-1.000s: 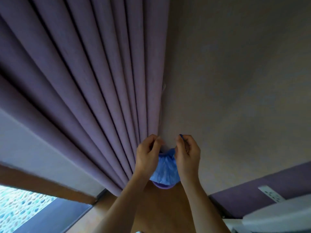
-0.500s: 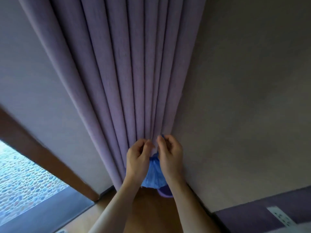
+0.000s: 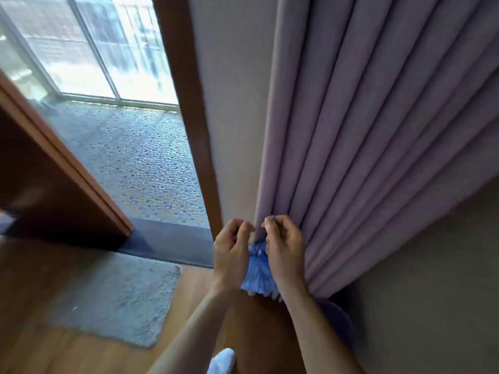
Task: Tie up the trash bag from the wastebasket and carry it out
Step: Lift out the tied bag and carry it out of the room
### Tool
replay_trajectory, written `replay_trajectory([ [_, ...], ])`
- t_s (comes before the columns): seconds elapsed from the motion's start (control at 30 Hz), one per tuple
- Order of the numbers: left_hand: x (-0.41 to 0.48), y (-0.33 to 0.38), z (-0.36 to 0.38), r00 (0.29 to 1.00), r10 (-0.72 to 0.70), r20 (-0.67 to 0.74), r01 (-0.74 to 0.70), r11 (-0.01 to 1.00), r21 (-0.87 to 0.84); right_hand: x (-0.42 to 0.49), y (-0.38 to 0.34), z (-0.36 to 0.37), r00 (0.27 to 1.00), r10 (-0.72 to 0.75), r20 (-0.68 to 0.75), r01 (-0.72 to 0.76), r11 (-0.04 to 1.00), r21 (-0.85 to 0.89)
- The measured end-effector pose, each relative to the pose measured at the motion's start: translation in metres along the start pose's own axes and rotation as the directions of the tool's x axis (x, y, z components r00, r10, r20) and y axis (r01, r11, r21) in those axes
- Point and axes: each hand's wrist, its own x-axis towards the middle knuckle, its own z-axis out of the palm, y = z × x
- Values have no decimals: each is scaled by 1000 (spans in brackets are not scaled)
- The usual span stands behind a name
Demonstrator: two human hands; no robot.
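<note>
A blue trash bag (image 3: 258, 273) hangs gathered between my two hands, just in front of the purple curtain. My left hand (image 3: 232, 252) pinches one end of the bag's top, and my right hand (image 3: 283, 249) pinches the other end, with a bit of blue plastic showing at its fingertips. The hands are close together, thumbs nearly touching, above the bunched neck of the bag. The purple wastebasket (image 3: 337, 322) sits on the floor below my right forearm, largely hidden by the arm and curtain.
Purple curtain (image 3: 364, 130) hangs at the right. A wooden door frame (image 3: 189, 117) borders an open doorway to a pebble-tiled balcony (image 3: 135, 163) with glass panels. A grey mat (image 3: 113, 295) lies on the wooden floor. A white-socked foot (image 3: 221, 360) shows at the bottom.
The view has swung left, bringing the doorway, balcony and mat into sight. My hands keep pinching the bag's top ends, still close together.
</note>
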Motion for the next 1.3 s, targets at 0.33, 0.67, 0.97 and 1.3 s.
replay_trajectory([
  [0.33, -65, -18, -114, 888, -1, -461, 55, 993, 104, -67, 8, 89, 900, 12, 435, -47, 996, 72],
  [0.67, -131, -18, -251, 577, 13, -817, 105, 990, 90, -162, -13, 203, 633, -75, 771, -25, 993, 118],
  [0.97, -145, -39, -398, 392, 2, -920, 106, 993, 47, -242, -22, 335, 459, -61, 887, -46, 995, 92],
  [1.3, -124, -48, -573, 387, 5, -922, 86, 995, 41, -313, -47, 492, 416, -54, 908, -6, 998, 63],
])
